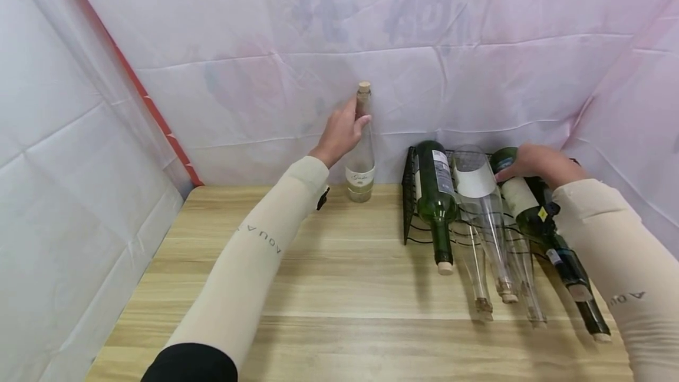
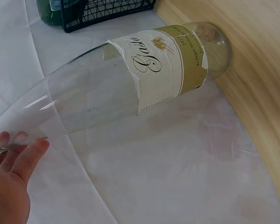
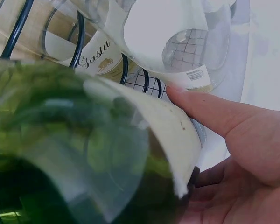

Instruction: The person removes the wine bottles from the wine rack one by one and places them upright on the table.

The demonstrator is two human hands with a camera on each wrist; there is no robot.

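Observation:
Near the back of the table, my left hand (image 1: 340, 133) grips the neck of a clear glass bottle (image 1: 360, 177). The bottle is corked, carries a white and gold label and stands upright. At the right, my right hand (image 1: 542, 164) holds a green wine bottle (image 1: 518, 196) near its base, thumb on one side and fingers round the other. This green bottle (image 3: 84, 149) lies on a black wire rack (image 1: 407, 199), neck towards the front. In the right wrist view my thumb (image 3: 200, 105) rests beside its pale label; the fingertips are partly hidden.
Beside it on the rack lie another green wine bottle (image 1: 436, 187) and a large clear bottle (image 1: 477, 184). Lower down are clear bottles (image 1: 479, 276) and a dark bottle (image 1: 567, 267), corked necks pointing forward. White sheeting (image 1: 239, 105) hangs behind the wooden table (image 1: 345, 287).

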